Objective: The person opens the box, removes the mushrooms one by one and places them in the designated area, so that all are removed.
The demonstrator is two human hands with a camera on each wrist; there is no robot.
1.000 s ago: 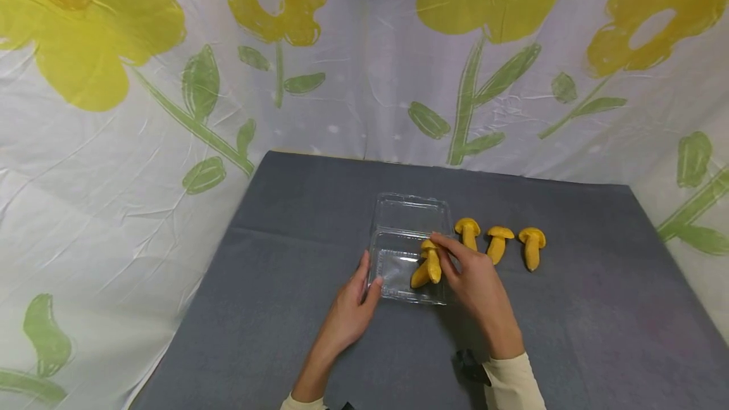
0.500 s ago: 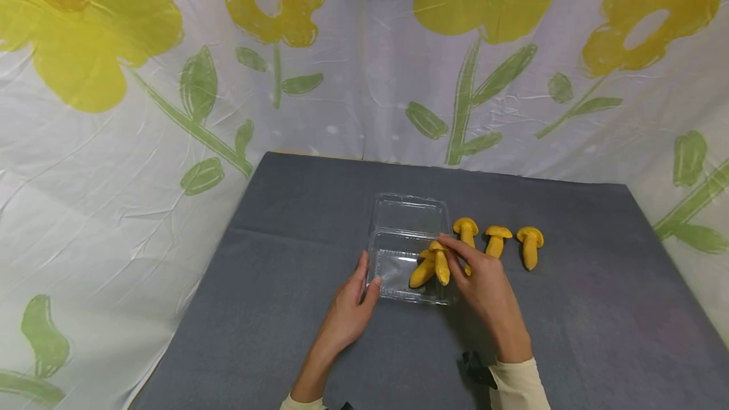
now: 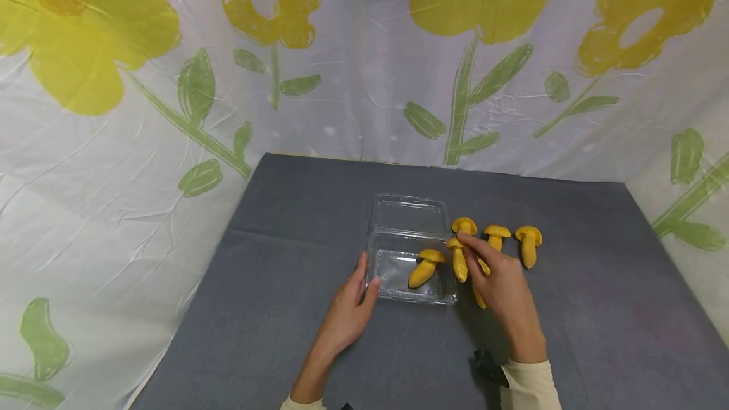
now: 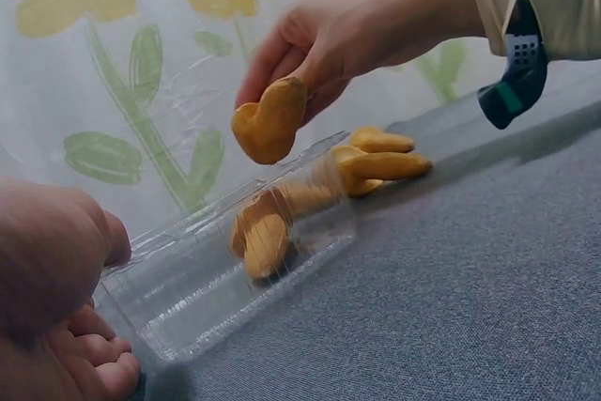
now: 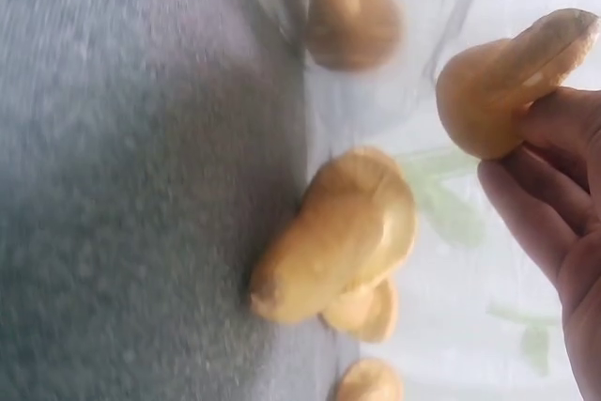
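Note:
My left hand grips the left edge of a clear plastic clamshell box, thumb at the rim. The box's lid lies folded back on the far side. Inside the box rests one yellow mushroom. With its fingertips, my right hand pinches another mushroom by the cap, stem hanging down, at the right rim. In the left wrist view this held mushroom hangs above the box wall, apart from it. The right wrist view shows the fingers and thumb around its cap.
Right of the box, several mushrooms lie on the grey tabletop, including a left one, a middle one and a right one. Yellow stem parts show beneath my right hand. A flowered curtain hangs behind.
My right hand has carried the held mushroom rightward, from over the box's inside to its right rim. The mushroom in the box is now in full view. My left hand has kept its grip.

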